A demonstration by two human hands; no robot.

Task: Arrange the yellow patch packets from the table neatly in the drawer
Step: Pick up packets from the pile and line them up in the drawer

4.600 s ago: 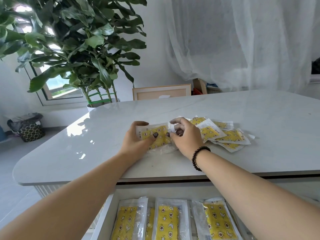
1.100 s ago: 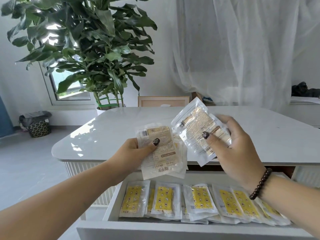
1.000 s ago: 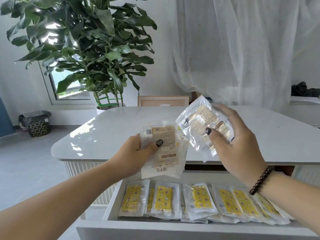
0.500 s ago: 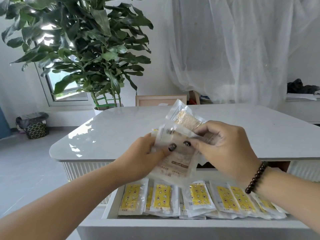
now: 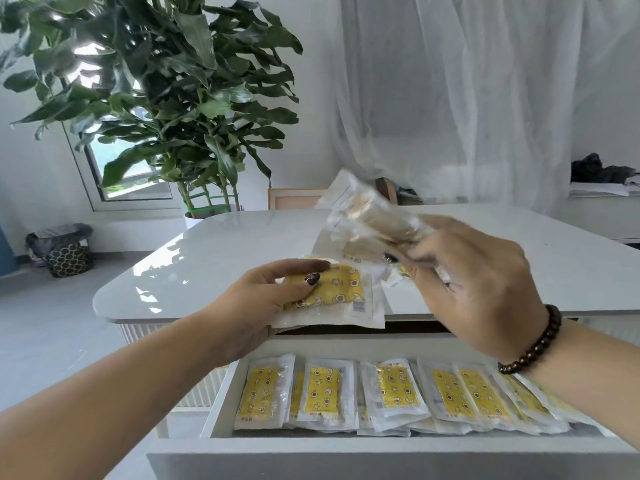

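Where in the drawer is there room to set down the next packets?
The drawer floor is covered by a row of packets from its left wall to where the right arm hides it. Only the strip behind the row, under the table edge, looks bare. The right end overlaps most.

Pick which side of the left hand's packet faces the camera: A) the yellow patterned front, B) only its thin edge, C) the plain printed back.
A: the packet gripped by the left hand shows its yellow patterned front, held above the open drawer.
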